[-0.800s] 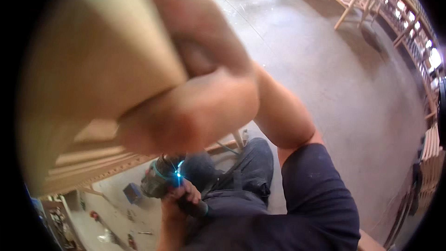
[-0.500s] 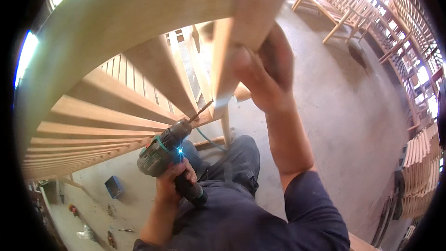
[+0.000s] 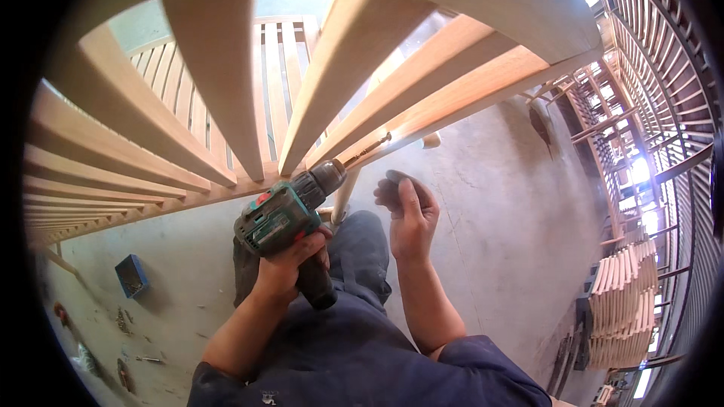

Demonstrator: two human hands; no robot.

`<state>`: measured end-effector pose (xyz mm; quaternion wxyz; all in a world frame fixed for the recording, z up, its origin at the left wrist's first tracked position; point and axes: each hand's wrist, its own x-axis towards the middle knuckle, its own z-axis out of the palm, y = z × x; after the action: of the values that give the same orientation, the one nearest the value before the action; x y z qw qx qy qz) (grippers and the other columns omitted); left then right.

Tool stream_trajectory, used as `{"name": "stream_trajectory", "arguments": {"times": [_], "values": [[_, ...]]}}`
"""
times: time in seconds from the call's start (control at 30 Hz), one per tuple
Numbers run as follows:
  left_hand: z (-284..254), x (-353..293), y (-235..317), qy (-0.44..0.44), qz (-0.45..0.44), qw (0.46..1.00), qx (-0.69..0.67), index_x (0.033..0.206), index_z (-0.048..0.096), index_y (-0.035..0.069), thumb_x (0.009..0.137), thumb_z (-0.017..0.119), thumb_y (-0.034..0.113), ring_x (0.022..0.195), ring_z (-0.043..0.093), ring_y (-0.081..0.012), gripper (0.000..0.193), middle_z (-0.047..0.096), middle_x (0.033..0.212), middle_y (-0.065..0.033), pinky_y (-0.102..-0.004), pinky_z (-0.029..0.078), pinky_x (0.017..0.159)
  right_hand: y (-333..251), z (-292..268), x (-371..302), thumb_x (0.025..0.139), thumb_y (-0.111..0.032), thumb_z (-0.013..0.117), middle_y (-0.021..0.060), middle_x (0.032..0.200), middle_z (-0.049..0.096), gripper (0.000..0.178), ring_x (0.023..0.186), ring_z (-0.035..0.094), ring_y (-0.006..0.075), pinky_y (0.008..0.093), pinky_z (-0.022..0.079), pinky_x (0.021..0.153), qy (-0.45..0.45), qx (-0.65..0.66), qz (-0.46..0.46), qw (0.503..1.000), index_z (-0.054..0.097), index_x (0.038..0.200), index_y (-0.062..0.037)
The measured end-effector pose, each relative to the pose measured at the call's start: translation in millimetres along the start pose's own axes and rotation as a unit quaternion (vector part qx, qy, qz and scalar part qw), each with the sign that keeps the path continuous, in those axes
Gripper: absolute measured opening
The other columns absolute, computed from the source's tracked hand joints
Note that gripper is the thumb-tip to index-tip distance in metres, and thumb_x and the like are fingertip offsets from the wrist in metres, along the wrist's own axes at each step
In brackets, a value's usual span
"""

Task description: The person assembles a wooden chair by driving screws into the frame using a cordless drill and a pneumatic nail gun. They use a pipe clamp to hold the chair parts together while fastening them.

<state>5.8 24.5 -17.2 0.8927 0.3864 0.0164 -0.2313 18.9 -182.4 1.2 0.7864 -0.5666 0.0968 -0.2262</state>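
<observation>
- The green-and-black drill [image 3: 280, 215] is gripped by the left hand [image 3: 299, 260], fingers wrapped round its handle, near the slatted wooden frame [image 3: 362, 53].
- Its bit [image 3: 366, 152] is pointed far and right.
- The right hand [image 3: 411, 207] is held nearby, fingers curled; whether anything is pinched cannot be told.

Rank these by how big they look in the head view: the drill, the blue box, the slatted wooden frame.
1. Slatted wooden frame, probably enlarged by nearness to the camera
2. Drill
3. Blue box on the floor
</observation>
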Motion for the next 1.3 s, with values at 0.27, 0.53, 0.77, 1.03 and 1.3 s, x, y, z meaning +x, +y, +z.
{"name": "stream_trajectory", "arguments": {"times": [0.27,0.53,0.77,1.03,1.3], "values": [[-10,-8,3,0.002,-0.018,1.000,0.015,0.109,0.063,-0.006,0.086,0.069,0.017,0.065,0.061,-0.0159,0.033,0.059,0.073,-0.0066,-0.0318,0.052,0.060,1,21,8,0.101,-0.012,0.058,0.0147,0.097,0.074,0.024,0.082,0.073,0.0235,0.0348,0.061,0.075,-0.008,0.051,0.052,0.997,0.068,0.115,0.0050],[-16,-4,-2,-0.014,-0.021,1.000,0.006,0.111,0.063,-0.005,0.087,0.069,0.017,0.064,0.061,-0.0159,0.033,0.060,0.073,-0.0062,-0.0304,0.051,0.060,3,24,9,0.101,-0.011,0.059,0.0152,0.099,0.073,0.023,0.082,0.073,0.0238,0.0351,0.062,0.075,-0.004,0.063,0.046,0.997,0.068,0.114,0.0049],[-32,-11,-2,-0.028,-0.019,0.999,0.012,0.111,0.068,0.003,0.091,0.071,0.009,0.069,0.063,-0.0133,0.021,0.065,0.084,-0.0038,-0.0294,0.053,0.063,3,29,6,0.098,-0.010,0.064,0.0089,0.088,0.069,0.023,0.071,0.066,0.0164,0.0300,0.054,0.064,0.009,-0.255,-0.192,0.948,0.070,0.115,0.0035],[-35,-18,-10,-0.014,0.061,0.994,0.087,0.112,0.067,0.003,0.091,0.073,0.008,0.072,0.062,-0.0098,0.022,0.066,0.090,-0.0026,-0.0265,0.052,0.066,-40,49,8,0.088,-0.007,0.066,0.0108,0.069,0.064,0.044,0.060,0.064,0.0258,0.0378,0.049,0.055,-0.091,-0.693,-0.399,0.593,0.064,0.132,0.0012],[-51,-24,-13,-0.025,0.081,0.995,0.060,0.115,0.065,0.003,0.090,0.074,0.007,0.073,0.062,-0.0089,0.027,0.069,0.101,-0.0049,-0.0255,0.052,0.064,-68,70,8,0.085,-0.006,0.062,0.0112,0.066,0.066,0.046,0.055,0.067,0.0244,0.0355,0.052,0.049,-0.154,-0.841,-0.352,0.381,0.062,0.128,0.0100]]}}
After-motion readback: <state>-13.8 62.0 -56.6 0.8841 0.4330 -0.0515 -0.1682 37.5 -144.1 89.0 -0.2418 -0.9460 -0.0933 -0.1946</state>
